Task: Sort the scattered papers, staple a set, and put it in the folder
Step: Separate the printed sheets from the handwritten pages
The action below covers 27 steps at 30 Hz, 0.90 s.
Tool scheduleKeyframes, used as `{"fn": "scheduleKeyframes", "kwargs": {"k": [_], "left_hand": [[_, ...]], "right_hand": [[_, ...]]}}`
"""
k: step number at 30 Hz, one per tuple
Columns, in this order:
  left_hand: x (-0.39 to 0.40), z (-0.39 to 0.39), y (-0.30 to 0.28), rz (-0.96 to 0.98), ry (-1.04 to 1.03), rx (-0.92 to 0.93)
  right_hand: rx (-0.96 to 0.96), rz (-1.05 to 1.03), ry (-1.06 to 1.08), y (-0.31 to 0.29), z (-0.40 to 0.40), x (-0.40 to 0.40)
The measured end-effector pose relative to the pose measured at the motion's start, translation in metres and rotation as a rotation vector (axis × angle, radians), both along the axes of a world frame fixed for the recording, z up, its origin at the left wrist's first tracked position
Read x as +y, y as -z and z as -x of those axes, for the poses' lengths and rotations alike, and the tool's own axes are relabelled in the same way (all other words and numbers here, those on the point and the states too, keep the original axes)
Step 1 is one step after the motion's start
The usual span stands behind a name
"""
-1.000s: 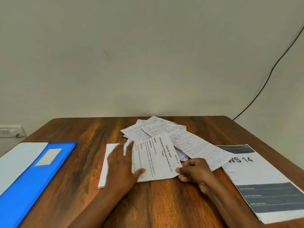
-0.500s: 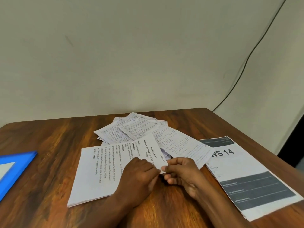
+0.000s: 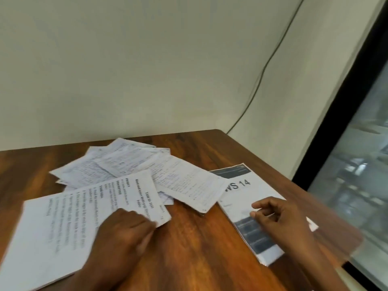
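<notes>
Left hand [image 3: 123, 229] presses flat on the typed sheet [image 3: 88, 219] at lower left; right hand [image 3: 281, 217], fingers [image 3: 259, 205] loosely spread and empty, touches the printed booklet [image 3: 241, 192] at right.

Wooden table [image 3: 199, 248] holds everything. Printed instruction sheet [image 3: 63, 227] lies near left, left hand [image 3: 123, 229] resting on its right part. Behind it, loose pile of handwritten sheets [image 3: 134, 166] fans toward the right. Stapled "WS 14" booklet [image 3: 247, 198] lies right of pile, right hand [image 3: 279, 215] over it. Wall cable [image 3: 262, 72] runs behind.
</notes>
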<state>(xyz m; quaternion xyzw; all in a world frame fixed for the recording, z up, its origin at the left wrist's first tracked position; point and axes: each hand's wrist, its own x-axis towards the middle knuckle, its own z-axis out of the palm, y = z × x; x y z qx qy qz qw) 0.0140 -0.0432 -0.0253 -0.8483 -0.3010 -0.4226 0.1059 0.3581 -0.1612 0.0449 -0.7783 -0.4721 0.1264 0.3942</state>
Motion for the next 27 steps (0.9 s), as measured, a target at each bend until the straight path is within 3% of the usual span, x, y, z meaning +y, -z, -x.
{"fn": "scheduleKeyframes", "kwargs": {"k": [5,14,18,23,27], "left_hand": [[0.001,-0.003,-0.002,-0.037,-0.008,-0.047],[0.016,0.0,0.013,0.001,-0.005,-0.061],[0.011,-0.004,0.004,-0.055,-0.058,-0.057],[0.019,0.002,0.007,-0.093,-0.024,-0.003],[0.024,-0.006,-0.006,-0.284,-0.028,-0.011]], "right_hand": [[-0.125,0.029,0.095,0.016,-0.04,-0.026],[-0.148,0.174,0.185,0.032,-0.056,-0.026],[-0.353,0.29,0.063,0.026,-0.024,-0.003],[-0.433,0.492,-0.172,0.02,0.022,0.037],[-0.485,0.439,-0.206,0.015,0.045,0.061]]}}
